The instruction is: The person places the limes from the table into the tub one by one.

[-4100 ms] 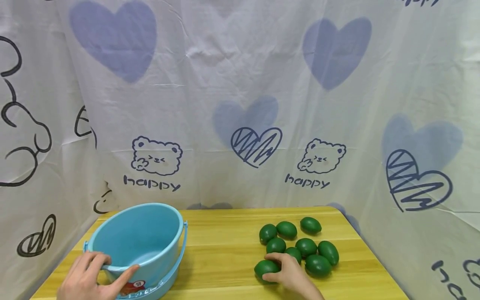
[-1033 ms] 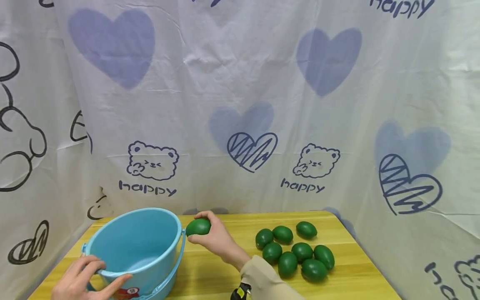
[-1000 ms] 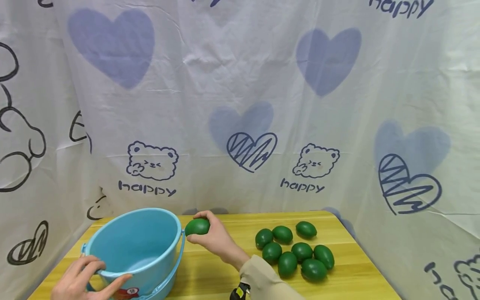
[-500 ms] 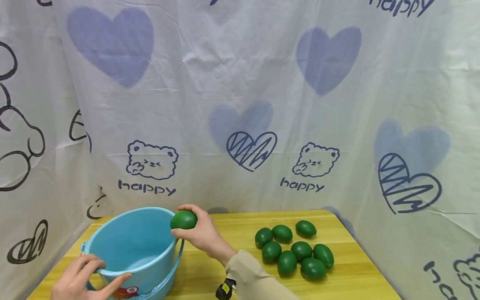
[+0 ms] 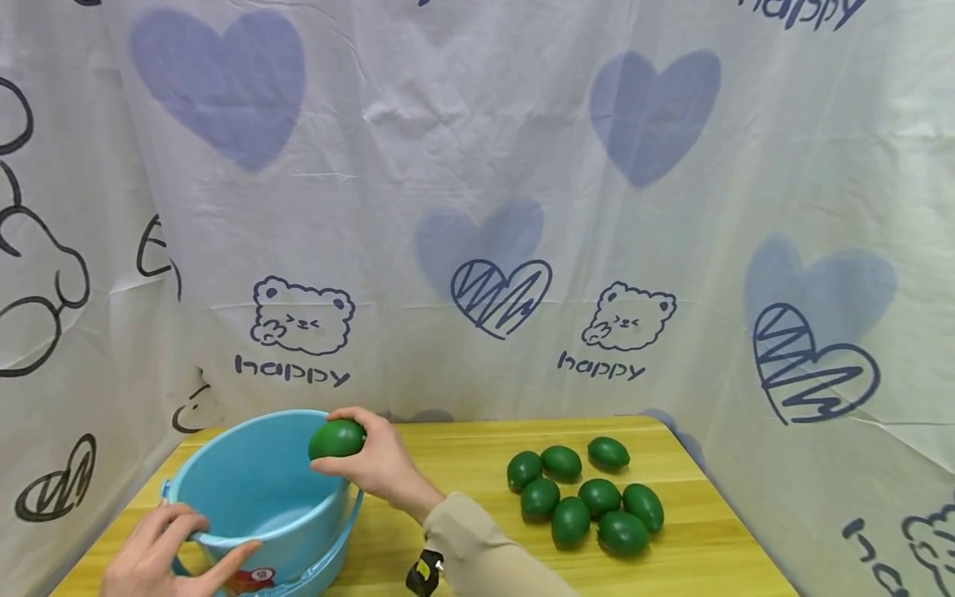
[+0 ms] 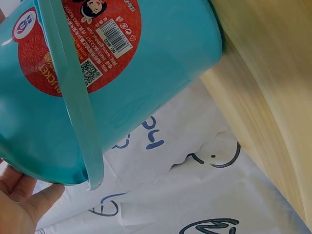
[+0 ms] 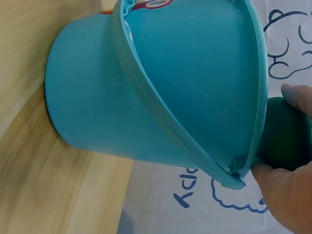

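Note:
A light blue plastic bucket (image 5: pixel 317 531) with a red label stands at the left of the table. At its near left rim my left hand (image 5: pixel 157 551) grips the edge, fingers over the inside and thumb outside. The left wrist view shows the fingertips at the rim of the bucket (image 6: pixel 146 63) and its lowered handle (image 6: pixel 78 105). My right hand (image 5: pixel 384 460) holds a dark green lime (image 5: pixel 337 439) between thumb and fingers, over the bucket's right rim. In the right wrist view this lime (image 7: pixel 285 131) is partly hidden behind the rim.
Several more limes (image 5: pixel 570 522) lie in a loose group on the right of the wooden table (image 5: pixel 440 531). A white curtain (image 5: pixel 403 207) printed with hearts and bears hangs behind and along both sides. A dark band (image 5: pixel 424 572) is on my right wrist.
My right hand picked up a lime from the near left of the group and carried it left, from beside the bucket to over its rim. The left hand stays on the rim.

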Tool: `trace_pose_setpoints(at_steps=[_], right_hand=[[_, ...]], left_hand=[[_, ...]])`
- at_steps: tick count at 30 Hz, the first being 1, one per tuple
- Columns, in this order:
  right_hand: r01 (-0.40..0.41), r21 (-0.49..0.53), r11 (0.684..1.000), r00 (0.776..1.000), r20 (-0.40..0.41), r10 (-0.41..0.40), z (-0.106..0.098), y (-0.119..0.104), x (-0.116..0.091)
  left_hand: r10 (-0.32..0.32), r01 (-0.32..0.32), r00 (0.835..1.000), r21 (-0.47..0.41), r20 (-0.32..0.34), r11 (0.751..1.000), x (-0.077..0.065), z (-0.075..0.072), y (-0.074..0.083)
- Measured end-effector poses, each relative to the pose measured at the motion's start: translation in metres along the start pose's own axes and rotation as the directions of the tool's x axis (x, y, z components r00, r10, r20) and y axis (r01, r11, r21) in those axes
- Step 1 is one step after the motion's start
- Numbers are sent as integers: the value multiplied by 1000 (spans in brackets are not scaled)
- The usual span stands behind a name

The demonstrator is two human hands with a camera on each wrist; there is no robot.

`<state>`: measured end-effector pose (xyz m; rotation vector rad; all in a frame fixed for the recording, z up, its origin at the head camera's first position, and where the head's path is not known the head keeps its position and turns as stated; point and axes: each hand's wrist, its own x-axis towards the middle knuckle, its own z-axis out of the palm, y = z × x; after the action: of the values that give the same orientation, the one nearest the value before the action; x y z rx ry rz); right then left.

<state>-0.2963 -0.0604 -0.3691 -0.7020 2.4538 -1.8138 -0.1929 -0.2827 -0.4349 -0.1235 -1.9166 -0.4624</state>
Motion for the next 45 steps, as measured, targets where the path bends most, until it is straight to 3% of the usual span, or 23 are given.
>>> trace_pose_setpoints(at_steps=[5, 19, 37, 45], right_hand=[[5, -68, 998, 1000, -7, -6, 3, -3, 0], [43, -95, 995, 998, -46, -47, 9, -1, -4], [17, -94, 995, 999, -49, -21, 11, -3, -6], [57, -13, 998, 998, -20, -57, 11, 1, -6]], left_hand=[[19, -19, 1000, -9, -10, 1000, 1, 1, -1], [24, -24, 1000, -3, -16, 1000, 1, 2, 0], [10, -11, 999, -21, -31, 1000, 0, 3, -1], [-18, 17, 1000, -35, -24, 999, -1, 3, 0]])
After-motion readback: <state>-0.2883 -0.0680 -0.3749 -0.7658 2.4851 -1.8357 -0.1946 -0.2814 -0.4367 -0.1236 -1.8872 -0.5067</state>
